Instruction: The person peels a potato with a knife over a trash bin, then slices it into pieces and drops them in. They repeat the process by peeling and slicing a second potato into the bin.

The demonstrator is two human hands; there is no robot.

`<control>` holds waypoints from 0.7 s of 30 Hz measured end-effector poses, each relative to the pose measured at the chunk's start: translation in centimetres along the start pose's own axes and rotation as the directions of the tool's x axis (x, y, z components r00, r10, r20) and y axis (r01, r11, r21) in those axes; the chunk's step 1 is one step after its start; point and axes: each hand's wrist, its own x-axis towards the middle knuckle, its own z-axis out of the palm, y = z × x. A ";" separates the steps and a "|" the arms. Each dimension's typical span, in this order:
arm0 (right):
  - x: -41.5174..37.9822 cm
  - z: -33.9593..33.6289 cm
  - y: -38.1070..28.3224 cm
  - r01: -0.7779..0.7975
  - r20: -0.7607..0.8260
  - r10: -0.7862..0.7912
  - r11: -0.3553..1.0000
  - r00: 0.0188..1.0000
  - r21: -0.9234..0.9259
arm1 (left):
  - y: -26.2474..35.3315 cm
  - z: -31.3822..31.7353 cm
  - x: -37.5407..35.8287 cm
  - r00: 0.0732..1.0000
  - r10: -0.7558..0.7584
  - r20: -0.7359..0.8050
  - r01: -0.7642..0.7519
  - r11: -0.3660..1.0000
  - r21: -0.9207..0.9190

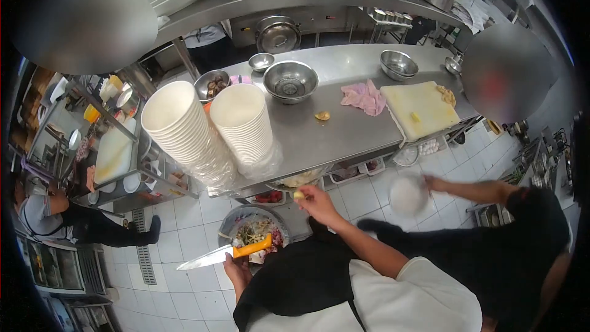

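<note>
My left hand [237,269] is closed around a kitchen knife [251,246] near where its orange handle meets the blade. The broad blade points left. Below the counter's front edge, my right hand [321,205] pinches a small pale-yellow piece of food [299,195], perhaps ginger. Beneath both hands, a round bin [228,226] on the floor holds mixed food scraps. On the steel counter [295,141] lies a knobbly yellow-brown piece [322,115]. A white cutting board [405,101] to the right carries another yellow piece [415,117].
Two tall stacks of white paper tubs [175,123] stand at the counter's left end. Steel bowls [291,83] and a pink cloth [364,97] rest on the counter. At right, a co-worker's hand [435,184] holds a blurred round whitish thing [408,195]. Another person [52,212] stands far left.
</note>
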 end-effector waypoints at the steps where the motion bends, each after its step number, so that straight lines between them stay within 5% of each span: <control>1: 1.2 -1.1 -0.2 0.048 -0.045 -0.048 0.999 0.998 0.000 | -0.5 -0.7 0.8 0.999 -0.028 0.021 0.027 0.999 0.020; 3: 4.1 -4.5 -0.6 0.212 -0.244 -0.301 0.919 0.922 -0.332 | -1.7 -2.3 3.3 0.994 -0.080 0.068 0.077 0.995 0.057; 5: 7.6 -10.4 -0.6 0.045 -0.377 -0.293 0.838 0.879 -0.544 | -1.7 -0.5 1.9 0.998 -0.013 0.055 0.014 1.000 -0.008; 7: 9.4 -16.5 -3.2 -0.027 -0.509 -0.394 0.770 0.765 -0.638 | -2.3 -2.2 3.5 0.989 -0.040 0.143 0.054 0.994 -0.100; 11: 13.9 -31.4 0.4 -0.275 -0.600 -0.484 0.585 0.637 -0.763 | -2.7 -0.7 3.1 0.998 -0.059 0.036 0.061 0.996 -0.063; 15: 17.1 -43.5 5.8 -0.464 -0.641 -0.415 0.454 0.646 -0.761 | -4.3 0.0 3.6 0.989 0.014 0.145 -0.006 0.998 -0.055; 18: 17.9 -44.8 5.8 -0.426 -0.619 -0.519 0.450 0.590 -0.784 | -5.6 6.7 0.8 0.965 0.261 -0.019 -0.261 0.965 -0.019; 21: 18.1 -39.3 1.1 -0.355 -0.555 -0.667 0.428 0.496 -0.831 | -6.3 8.7 0.3 0.963 0.270 0.001 -0.269 0.962 -0.049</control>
